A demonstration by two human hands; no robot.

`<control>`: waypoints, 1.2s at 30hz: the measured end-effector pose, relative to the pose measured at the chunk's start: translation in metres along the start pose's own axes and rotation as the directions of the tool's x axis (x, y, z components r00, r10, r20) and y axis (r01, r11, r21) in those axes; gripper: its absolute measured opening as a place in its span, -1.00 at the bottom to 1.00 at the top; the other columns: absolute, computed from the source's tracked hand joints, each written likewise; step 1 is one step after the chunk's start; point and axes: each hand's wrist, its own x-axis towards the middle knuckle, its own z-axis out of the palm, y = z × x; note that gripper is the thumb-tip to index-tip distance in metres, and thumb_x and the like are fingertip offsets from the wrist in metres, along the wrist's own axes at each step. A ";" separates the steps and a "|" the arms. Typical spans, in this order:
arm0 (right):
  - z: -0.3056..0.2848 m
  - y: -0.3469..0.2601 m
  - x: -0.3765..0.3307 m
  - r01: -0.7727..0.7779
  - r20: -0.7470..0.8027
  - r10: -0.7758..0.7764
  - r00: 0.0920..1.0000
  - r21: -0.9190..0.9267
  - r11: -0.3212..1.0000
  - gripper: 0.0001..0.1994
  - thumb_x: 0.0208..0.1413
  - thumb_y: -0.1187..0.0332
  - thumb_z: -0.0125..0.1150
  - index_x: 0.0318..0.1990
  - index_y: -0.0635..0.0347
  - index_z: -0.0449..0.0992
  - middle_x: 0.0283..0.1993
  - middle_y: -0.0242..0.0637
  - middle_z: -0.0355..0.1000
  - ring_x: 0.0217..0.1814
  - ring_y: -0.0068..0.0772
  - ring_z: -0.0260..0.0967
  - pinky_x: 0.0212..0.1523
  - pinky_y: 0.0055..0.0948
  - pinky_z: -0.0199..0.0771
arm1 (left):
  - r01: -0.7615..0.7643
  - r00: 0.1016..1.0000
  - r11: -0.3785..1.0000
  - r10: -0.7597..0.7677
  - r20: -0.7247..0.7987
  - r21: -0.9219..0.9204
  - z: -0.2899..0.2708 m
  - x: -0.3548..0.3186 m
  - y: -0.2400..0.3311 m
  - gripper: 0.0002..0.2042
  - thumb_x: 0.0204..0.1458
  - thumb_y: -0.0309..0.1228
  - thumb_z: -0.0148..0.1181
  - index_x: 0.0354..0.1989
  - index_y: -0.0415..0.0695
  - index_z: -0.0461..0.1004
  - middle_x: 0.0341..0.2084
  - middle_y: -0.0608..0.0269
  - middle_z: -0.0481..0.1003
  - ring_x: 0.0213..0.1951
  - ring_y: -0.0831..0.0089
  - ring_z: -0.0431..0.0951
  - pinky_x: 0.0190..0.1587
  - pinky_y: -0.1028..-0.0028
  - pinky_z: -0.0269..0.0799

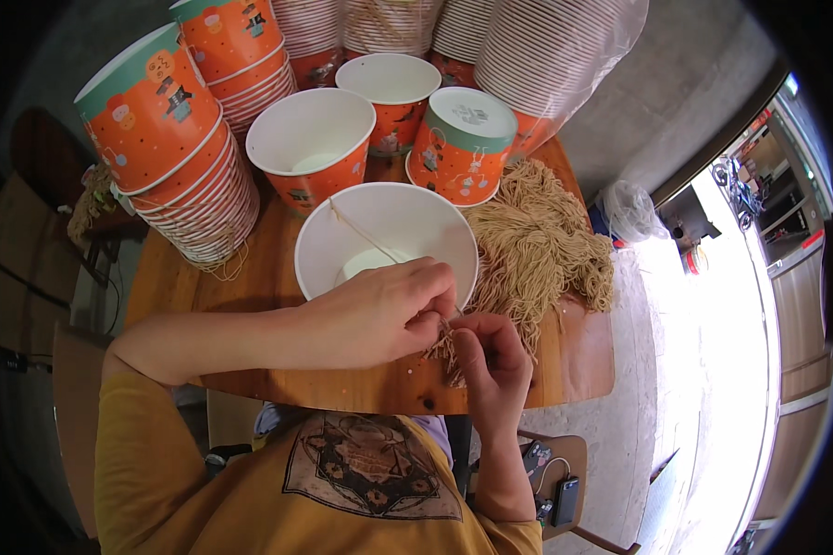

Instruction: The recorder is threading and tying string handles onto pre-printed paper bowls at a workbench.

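Observation:
In front of me an open white-lined paper bucket [435, 222] stands on the wooden table. A thin beige string [366, 235] slants across its opening and runs under my left hand [403, 310]. That hand reaches over the bucket's near rim, its fingers pinched together on the string. Just right of it my right hand [492, 365] also pinches the string between thumb and fingertips, and the two hands nearly touch. The exact crossing of the string is partly covered by fingers. A large heap of beige string [546, 245] lies right of the bucket, with frayed ends under my hands.
Open orange buckets [313, 139] [389, 81] stand behind, beside an upside-down one [463, 143]. Tall nested stacks [171, 139] rise at left and back, some in clear plastic [565, 55]. A stool with a phone [565, 499] stands below the wooden table's [578, 365] right edge.

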 end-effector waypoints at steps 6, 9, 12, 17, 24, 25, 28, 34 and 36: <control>0.005 -0.002 0.001 0.154 -0.029 -0.168 0.985 -0.272 0.950 -0.90 0.07 0.51 0.29 -0.26 0.20 0.51 -0.54 -0.48 0.34 -0.55 -0.74 0.21 -0.54 -0.66 0.21 | 0.040 0.999 0.996 -0.040 0.004 -0.075 0.001 0.000 0.000 -0.82 0.00 -0.58 0.12 -0.27 -0.19 0.26 -0.40 0.25 0.36 -0.44 0.44 0.39 -0.36 0.43 0.36; 0.004 -0.002 0.004 0.245 -0.032 -0.282 0.959 -0.405 0.881 -0.89 0.04 0.51 0.30 -0.29 0.17 0.50 -0.55 -0.45 0.31 -0.58 -0.68 0.21 -0.56 -0.62 0.22 | 0.015 1.000 0.998 -0.015 -0.003 -0.065 0.003 0.000 0.000 -0.82 0.00 -0.59 0.12 -0.26 -0.19 0.27 -0.42 0.26 0.36 -0.44 0.45 0.38 -0.36 0.44 0.36; 0.005 -0.003 0.006 0.253 -0.040 -0.300 0.953 -0.435 0.864 -0.89 0.02 0.50 0.31 -0.32 0.17 0.48 -0.55 -0.45 0.32 -0.59 -0.67 0.22 -0.57 -0.61 0.23 | 0.012 1.000 0.996 -0.012 -0.005 -0.086 0.004 0.001 0.000 -0.81 0.00 -0.59 0.13 -0.23 -0.19 0.28 -0.43 0.27 0.35 -0.44 0.46 0.37 -0.36 0.45 0.35; 0.006 -0.004 0.004 0.114 -0.073 -0.143 0.987 -0.307 0.945 -0.88 0.01 0.48 0.32 -0.34 0.17 0.46 -0.56 -0.44 0.35 -0.60 -0.68 0.22 -0.56 -0.62 0.24 | 0.014 0.999 0.996 -0.010 0.044 -0.090 0.000 0.004 -0.002 -0.82 -0.02 -0.57 0.14 -0.24 -0.19 0.34 -0.45 0.28 0.34 -0.45 0.48 0.37 -0.36 0.46 0.34; 0.008 0.000 0.003 0.269 -0.023 -0.310 0.950 -0.440 0.857 -0.85 -0.02 0.54 0.31 -0.34 0.18 0.43 -0.54 -0.42 0.36 -0.60 -0.61 0.25 -0.57 -0.59 0.26 | -0.104 0.991 0.993 0.108 -0.076 0.058 0.003 0.003 -0.008 -0.86 -0.02 -0.56 0.14 -0.28 -0.16 0.36 -0.44 0.27 0.35 -0.45 0.47 0.38 -0.36 0.45 0.34; 0.008 0.002 0.003 0.352 0.015 -0.400 0.916 -0.505 0.788 -0.83 -0.04 0.57 0.31 -0.33 0.18 0.43 -0.53 -0.41 0.36 -0.59 -0.57 0.26 -0.58 -0.56 0.28 | -0.048 0.998 0.999 0.049 -0.046 0.027 0.001 0.003 -0.002 -0.86 -0.01 -0.57 0.14 -0.28 -0.15 0.36 -0.43 0.27 0.36 -0.44 0.47 0.39 -0.35 0.45 0.35; 0.009 0.004 0.002 0.441 0.058 -0.495 0.867 -0.553 0.707 -0.77 -0.11 0.63 0.31 -0.32 0.17 0.42 -0.52 -0.38 0.35 -0.59 -0.48 0.29 -0.58 -0.51 0.30 | 0.023 1.000 0.999 -0.024 -0.011 -0.032 -0.001 0.003 0.003 -0.86 -0.01 -0.57 0.14 -0.28 -0.15 0.35 -0.42 0.27 0.38 -0.42 0.46 0.41 -0.33 0.45 0.36; 0.007 0.005 0.002 0.504 0.116 -0.550 0.827 -0.588 0.633 -0.73 -0.16 0.65 0.33 -0.29 0.17 0.42 -0.52 -0.36 0.35 -0.59 -0.43 0.29 -0.59 -0.48 0.30 | 0.078 0.996 0.981 -0.084 -0.030 -0.177 0.002 0.001 -0.002 -0.85 0.01 -0.59 0.15 -0.28 -0.17 0.32 -0.41 0.29 0.42 -0.39 0.49 0.42 -0.31 0.46 0.38; 0.007 0.005 0.003 0.512 0.119 -0.559 0.821 -0.589 0.626 -0.72 -0.16 0.65 0.33 -0.29 0.17 0.42 -0.52 -0.36 0.35 -0.59 -0.43 0.29 -0.59 -0.47 0.30 | 0.081 0.996 0.979 -0.089 -0.033 -0.187 0.001 0.001 -0.001 -0.85 0.02 -0.59 0.15 -0.28 -0.18 0.31 -0.41 0.30 0.42 -0.39 0.50 0.41 -0.30 0.47 0.38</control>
